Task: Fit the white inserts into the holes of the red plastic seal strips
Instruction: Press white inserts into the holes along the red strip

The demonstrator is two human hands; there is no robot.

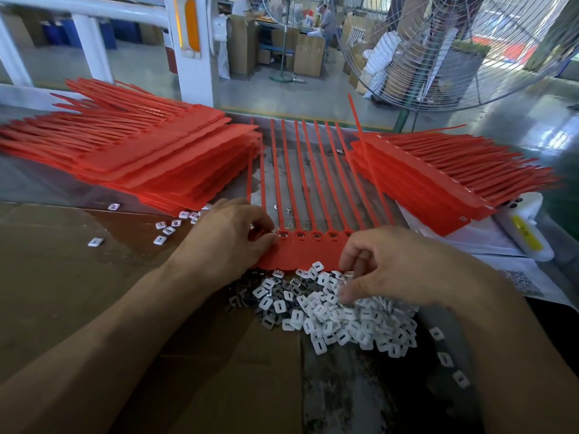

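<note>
The red seal strip sheet [300,255] lies on the bench [62,277], tails pointing away. The left hand [228,236] pinches its left end; just nearer, the right hand [404,264] digs curled fingers into the white inserts [338,317], the closer hand.

A joined sheet of red plastic seal strips [308,255] is laid centrally, flanked by stacked red strip sheets at left [150,158] and right [438,180]. A heap of white square plastic inserts [341,311] is placed just before it, on flattened brown cardboard [78,277].
</note>
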